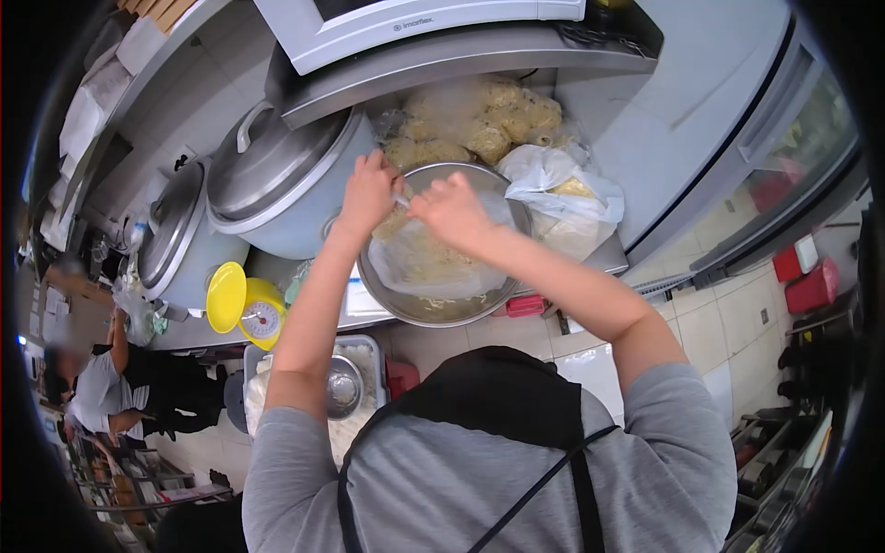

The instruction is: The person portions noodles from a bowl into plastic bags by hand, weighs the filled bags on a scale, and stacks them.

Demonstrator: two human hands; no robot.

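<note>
My left hand [371, 192] and my right hand [454, 212] are both closed above the far left part of a large metal bowl [519, 221]. A short twist of clear plastic bag [402, 199] stretches between their fingers. Pale noodles show in the bag just below my left hand, partly hidden by the hands. Inside the bowl lie a translucent plastic sheet or bag [429, 263] and loose noodle strands [452, 302]. Behind the bowl, several knotted bags of noodles [484, 120] are piled up. A white plastic bag [562, 194] sits to the right.
Two large lidded pots [277, 175] stand at the left, near a yellow scale [261, 320]. A metal shelf [461, 69] with a white appliance [424, 26] overhangs the counter. Below is a grey tub [376, 355] with a metal bowl. Another person [120, 378] stands far left.
</note>
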